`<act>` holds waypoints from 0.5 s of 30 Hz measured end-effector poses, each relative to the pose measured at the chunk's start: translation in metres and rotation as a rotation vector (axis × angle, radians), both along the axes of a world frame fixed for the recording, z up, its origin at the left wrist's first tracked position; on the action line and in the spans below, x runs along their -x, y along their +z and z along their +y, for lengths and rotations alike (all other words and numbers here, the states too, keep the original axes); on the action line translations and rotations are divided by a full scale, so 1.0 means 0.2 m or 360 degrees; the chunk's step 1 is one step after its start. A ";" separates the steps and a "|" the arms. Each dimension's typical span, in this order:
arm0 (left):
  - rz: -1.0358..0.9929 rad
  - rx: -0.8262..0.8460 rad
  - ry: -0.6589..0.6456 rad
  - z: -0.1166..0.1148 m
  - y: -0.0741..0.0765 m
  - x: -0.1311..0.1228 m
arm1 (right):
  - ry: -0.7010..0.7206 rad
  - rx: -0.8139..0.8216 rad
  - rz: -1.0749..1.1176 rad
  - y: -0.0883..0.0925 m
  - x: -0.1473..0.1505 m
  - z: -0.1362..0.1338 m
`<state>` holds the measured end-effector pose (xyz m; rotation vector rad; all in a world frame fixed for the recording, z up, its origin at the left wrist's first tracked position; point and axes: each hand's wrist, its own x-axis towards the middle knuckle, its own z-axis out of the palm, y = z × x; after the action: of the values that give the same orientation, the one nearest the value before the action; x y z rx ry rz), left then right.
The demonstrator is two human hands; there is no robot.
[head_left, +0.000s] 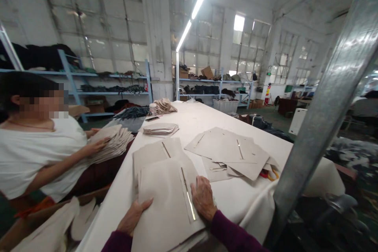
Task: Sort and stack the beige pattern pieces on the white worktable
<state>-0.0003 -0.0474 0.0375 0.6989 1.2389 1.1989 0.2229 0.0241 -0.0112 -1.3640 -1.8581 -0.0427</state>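
A stack of beige fabric panels (165, 201) with a metal zipper strip lies at the near edge of the white table (195, 122). My left hand (133, 215) rests flat on the stack's left edge, fingers apart. At the right side of the top panel, my right hand (203, 197) presses down beside the zipper strip (188, 193). Both sleeves are dark purple. Neither hand grips anything.
More zippered panels (230, 149) lie spread to the right, over red-handled scissors (268, 174). Small piles (161, 128) sit farther back. A person in a white shirt (32, 153) at left holds a fabric bundle (113, 143). A steel post (321, 106) rises at right. Shelving lines the back wall.
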 end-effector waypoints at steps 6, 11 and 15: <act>-0.0063 -0.0202 0.0173 -0.05 0.01 -0.03 | 0.0100 0.0499 0.0517 0.14 -0.07 0.00; -0.0094 -0.0117 0.0105 -0.15 0.20 -0.05 | 0.0695 0.0886 0.0772 0.32 -0.19 0.02; -0.0023 -0.0163 0.0031 -0.18 0.43 -0.07 | 0.1147 0.1056 0.0805 0.38 -0.20 -0.02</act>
<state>0.0134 -0.0842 0.1227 0.7535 1.1808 1.2888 0.2631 0.0206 0.0655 -0.8786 -1.8582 1.2556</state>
